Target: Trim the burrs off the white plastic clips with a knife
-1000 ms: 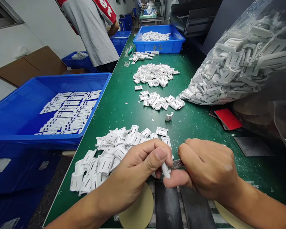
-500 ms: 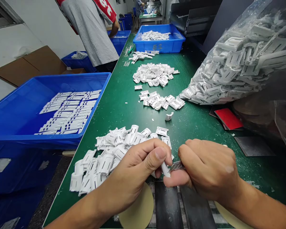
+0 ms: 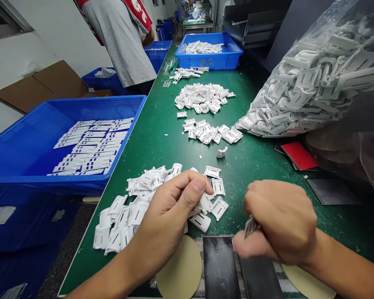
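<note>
My left hand [image 3: 171,211] is closed, thumb against curled fingers, around a small white plastic part [image 3: 205,203] that is mostly hidden behind the fingertips. To the right and apart from it, my right hand [image 3: 280,220] is closed in a fist on a thin metal blade [image 3: 251,226], whose short end sticks out above the thumb. Under and behind my left hand lies a heap of curved, slotted white plastic parts [image 3: 140,211]. A few loose ones [image 3: 218,207] lie just right of that heap.
A blue bin [image 3: 118,166] with rows of white pieces stands left of the green table [image 3: 156,141]. Further white piles [image 3: 202,97] and a blue tray [image 3: 208,61] lie beyond. A full plastic bag [image 3: 314,83] leans at right. Dark strips [image 3: 221,265] lie in front; a person [image 3: 118,45] stands at back left.
My hands have moved apart: the right one with the blade went right, away from the white part, and the left one shifted slightly left with the part.
</note>
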Demonstrator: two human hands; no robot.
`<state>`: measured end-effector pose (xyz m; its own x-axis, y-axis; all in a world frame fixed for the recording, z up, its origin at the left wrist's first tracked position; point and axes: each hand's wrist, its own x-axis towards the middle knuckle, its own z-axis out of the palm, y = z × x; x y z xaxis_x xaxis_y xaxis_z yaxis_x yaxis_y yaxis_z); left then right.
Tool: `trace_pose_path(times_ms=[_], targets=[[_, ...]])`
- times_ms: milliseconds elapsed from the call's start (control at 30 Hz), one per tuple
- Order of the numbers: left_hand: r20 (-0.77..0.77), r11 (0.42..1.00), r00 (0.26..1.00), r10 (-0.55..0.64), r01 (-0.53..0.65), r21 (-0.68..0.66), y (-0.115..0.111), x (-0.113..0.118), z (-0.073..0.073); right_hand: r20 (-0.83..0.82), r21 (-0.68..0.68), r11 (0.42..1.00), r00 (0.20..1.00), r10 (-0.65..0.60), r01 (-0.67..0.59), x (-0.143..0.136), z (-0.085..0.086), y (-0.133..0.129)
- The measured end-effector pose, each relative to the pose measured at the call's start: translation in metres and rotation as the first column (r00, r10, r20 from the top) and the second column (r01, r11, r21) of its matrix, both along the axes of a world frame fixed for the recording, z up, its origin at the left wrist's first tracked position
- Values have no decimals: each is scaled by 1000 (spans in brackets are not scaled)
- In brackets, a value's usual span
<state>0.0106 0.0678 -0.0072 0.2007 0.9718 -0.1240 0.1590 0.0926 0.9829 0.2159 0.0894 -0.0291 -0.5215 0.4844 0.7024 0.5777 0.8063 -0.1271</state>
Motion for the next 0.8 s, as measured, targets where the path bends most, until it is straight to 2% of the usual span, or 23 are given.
trace_pose_path(times_ms=[67,133,200,300,400,500,600,700,800], targets=[[-323,957,941,96,2,289,1,0,-1,-6,-80,995,998,-63,62,4,-3,12],[-552,853,810,199,134,504,2,1,-5,51,-155,970,982,-183,189,7,-7,27],[-661,791,707,251,243,561,3,3,-10,153,-231,920,945,-288,318,8,-12,41],[-709,788,666,232,299,538,4,3,-15,272,-292,876,912,-308,383,8,-21,57],[-653,791,722,227,255,557,4,1,-13,234,-286,905,939,-252,314,9,-25,61],[-509,826,825,247,95,555,1,0,-7,137,-246,946,974,-181,210,11,-21,55],[-320,904,918,234,-84,420,-2,-1,-2,-6,-52,998,1000,-23,22,9,-11,40],[-146,959,979,141,-98,266,-3,-2,1,-3,121,983,991,137,-135,6,-1,21],[-8,985,997,79,-77,153,-1,-4,2,4,97,969,974,226,-226,2,2,9]])
